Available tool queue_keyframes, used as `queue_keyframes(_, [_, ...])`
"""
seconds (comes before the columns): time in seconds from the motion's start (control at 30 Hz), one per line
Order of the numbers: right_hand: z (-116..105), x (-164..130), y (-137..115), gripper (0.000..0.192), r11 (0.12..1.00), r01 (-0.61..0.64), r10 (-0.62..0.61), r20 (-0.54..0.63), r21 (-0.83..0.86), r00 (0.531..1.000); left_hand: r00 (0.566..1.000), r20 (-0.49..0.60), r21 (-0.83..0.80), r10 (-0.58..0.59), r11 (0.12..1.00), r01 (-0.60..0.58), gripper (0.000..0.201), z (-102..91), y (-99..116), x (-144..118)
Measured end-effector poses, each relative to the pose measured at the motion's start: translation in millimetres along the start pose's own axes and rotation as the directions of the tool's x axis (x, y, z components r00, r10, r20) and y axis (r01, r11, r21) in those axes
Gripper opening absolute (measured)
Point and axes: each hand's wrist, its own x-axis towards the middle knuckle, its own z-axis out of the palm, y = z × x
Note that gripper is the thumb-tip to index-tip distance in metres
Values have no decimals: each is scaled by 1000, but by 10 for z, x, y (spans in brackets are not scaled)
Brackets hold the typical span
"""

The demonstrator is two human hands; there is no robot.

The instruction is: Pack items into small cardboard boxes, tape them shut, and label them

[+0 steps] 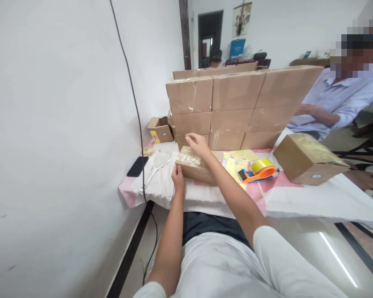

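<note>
A taped cardboard box (196,167) is lying flat on the table (298,198), near its front edge and just in front of the stacked cartons (236,105). Its long axis is running left to right across the view, tilting slightly so the right end is sitting a little nearer the person; its broad taped face is pointing up.

The left hand (178,179) is reaching straight forward, forearm almost in line with the body, and is pressing against the box's near left corner. Its fingers are curling loosely over that edge, touching rather than enclosing it.

The right hand (199,145) is coming in from the lower right, the forearm crossing diagonally over the box. The palm is facing down, the fingers are stretching out nearly flat and slightly spread over the far top edge of the box; whether they are resting on it or on the carton behind is hard to tell.

To the right of the box, an orange tape dispenser (257,170) with a yellow roll is lying on yellow sheets (236,162). Farther right a larger carton (307,159) is sitting at an angle. A black phone (137,166) is lying at the table's left edge, beside the wall. Another person's forearm (317,114) is resting behind the stack.
</note>
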Motion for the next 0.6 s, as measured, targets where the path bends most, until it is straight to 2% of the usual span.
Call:
queue_keyframes(0.03, [-194, -90, 36, 33, 999, 43, -41, -60, 25, 997, 1000, 23, -3, -5, 1000, 5, 56, 8, -2, 2])
queue_keyframes(0.1, [-636, -307, 207, 34, 998, 43, -33, -185, 55, 982, 999, 46, -9, -13, 1000, 13, 53, 28, -2, 6])
queue_keyframes(0.17, [-1082, -534, 475, 35, 998, -59, 67, -308, 35, 949, 999, 48, -14, -18, 1000, 18, 51, 45, -4, 4])
queue_keyframes(0.2, [-1282, -634, 622, 34, 988, -152, 136, -350, -20, 927, 999, 48, -16, -20, 1000, 21, 50, 50, -4, 3])
queue_keyframes(0.23, [-1456, -719, 766, 32, 961, -258, 208, -352, -102, 913, 999, 45, -18, -23, 1000, 24, 49, 53, -6, 2])
queue_keyframes(0.3, [-1709, -829, 1013, 30, 859, -394, 324, -248, -328, 913, 999, 31, -22, -26, 999, 27, 47, 51, -11, 7])
queue_keyframes(0.37, [-1838, -856, 1191, 33, 719, -392, 426, -82, -574, 901, 1000, 1, -27, -30, 999, 30, 47, 42, -20, 18])
queue_keyframes(0.43, [-1873, -815, 1316, 36, 606, -333, 513, 35, -723, 858, 998, -48, -31, -40, 999, 39, 49, 28, -33, 32])
queue_keyframes(0.6, [-1810, -598, 1575, 37, 494, -282, 686, 170, -822, 707, 986, -156, -33, -59, 998, 55, 50, -10, -69, 38])
